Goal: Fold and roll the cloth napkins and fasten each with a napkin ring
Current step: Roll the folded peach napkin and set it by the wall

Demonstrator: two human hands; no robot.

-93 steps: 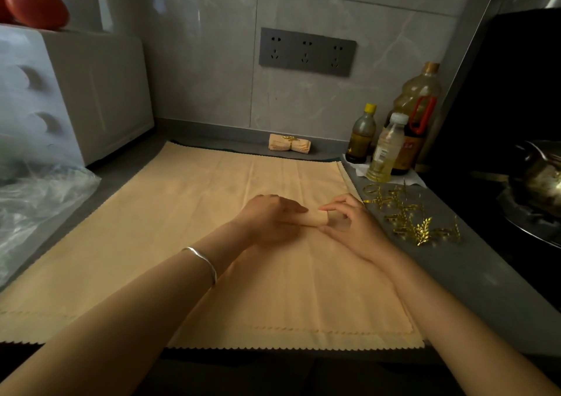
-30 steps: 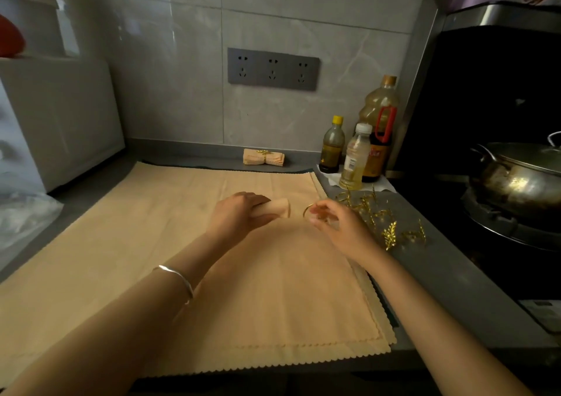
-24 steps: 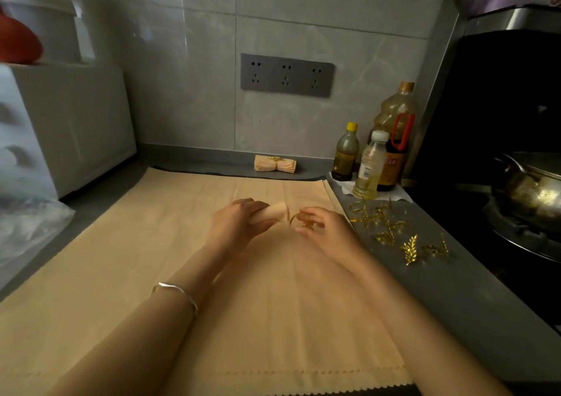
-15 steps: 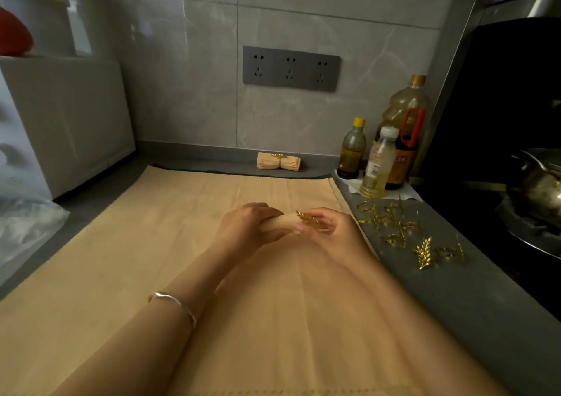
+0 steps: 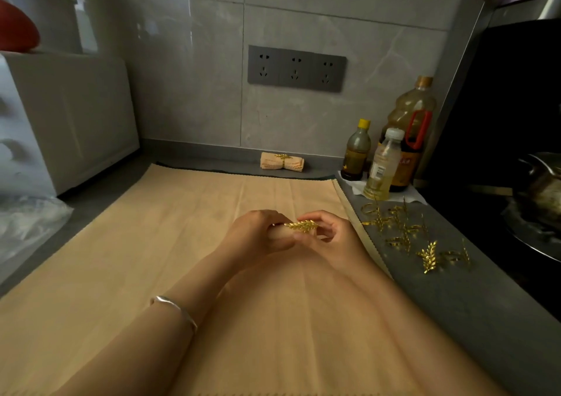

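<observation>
Slid on from three o'clock, the right hand's (image 5: pixel 331 239) pinched leaf napkin ring (image 5: pixel 301 226) nearly fastens the rolled napkin (image 5: pixel 277 232) the left hand (image 5: pixel 256 236) grips.

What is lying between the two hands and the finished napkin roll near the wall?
In the head view, only bare beige cloth, then a strip of grey counter.

Bare forearms, silver bangle (image 5: pixel 174 309) on left wrist
</observation>
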